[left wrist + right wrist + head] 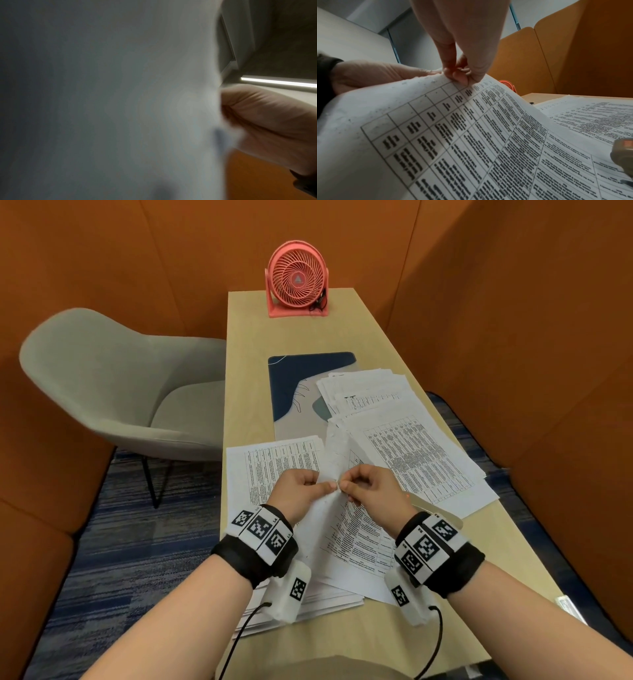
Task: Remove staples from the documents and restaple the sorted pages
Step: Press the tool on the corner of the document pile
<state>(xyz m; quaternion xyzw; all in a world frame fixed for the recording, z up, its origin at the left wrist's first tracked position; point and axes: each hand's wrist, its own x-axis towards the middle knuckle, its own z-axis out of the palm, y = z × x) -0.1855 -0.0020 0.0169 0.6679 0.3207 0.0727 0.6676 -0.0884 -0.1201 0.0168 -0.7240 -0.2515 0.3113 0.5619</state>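
Printed document held raised over the tabletop (308, 337), both hands at its top edge.
Left hand (298, 487): fingers pinching the document (346, 529) edge. Right hand (371, 486): fingers pinched at the same spot, touching the left. Loose table-printed pages (421, 453) lie right, stapler (435, 508) partly hidden beneath the right wrist.

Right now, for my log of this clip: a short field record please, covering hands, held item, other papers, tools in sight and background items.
left hand: left hand pinches the raised edge of the held document
right hand: right hand pinches the same edge, close beside the left
held item: printed table pages, lifted off the desk
other papers: fanned paper pile to the right; single sheet to the left
tools: beige stapler, partly visible
staple: too small to see
background: pink desk fan, grey chair
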